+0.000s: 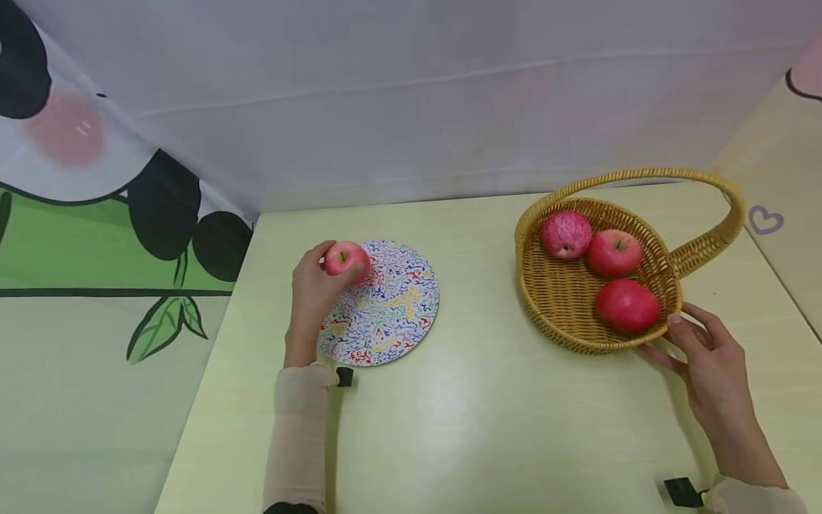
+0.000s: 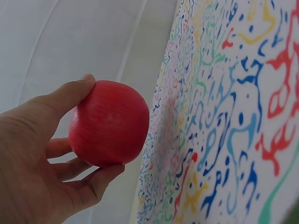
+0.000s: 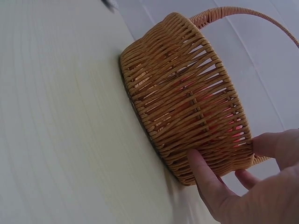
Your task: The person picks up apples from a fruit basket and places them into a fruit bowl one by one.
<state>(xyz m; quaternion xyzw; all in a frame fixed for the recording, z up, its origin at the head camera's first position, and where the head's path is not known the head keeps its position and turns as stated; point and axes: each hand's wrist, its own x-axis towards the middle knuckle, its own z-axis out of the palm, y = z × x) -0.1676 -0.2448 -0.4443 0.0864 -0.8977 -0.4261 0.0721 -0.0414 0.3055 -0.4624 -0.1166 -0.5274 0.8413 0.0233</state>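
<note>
My left hand (image 1: 316,289) grips a red apple (image 1: 347,262), thumb on one side and fingers on the other. In the head view the apple overlaps the upper left edge of a round board (image 1: 385,325) with a colourful squiggle pattern. The left wrist view has the apple (image 2: 110,123) close beside that patterned surface (image 2: 224,116). On the right, my right hand (image 1: 713,364) holds the near right side of a wicker basket (image 1: 546,314), its thumb at the rim and a finger (image 3: 205,175) against the woven outer wall. Three red apples (image 1: 614,253) lie inside.
The basket's tall arched handle (image 1: 668,173) rises over its back and right side. Both things stand on a pale wooden table (image 1: 475,414). A white cloth (image 1: 411,128) hangs along the table's back edge, and a printed cloth (image 1: 180,385) borders the left.
</note>
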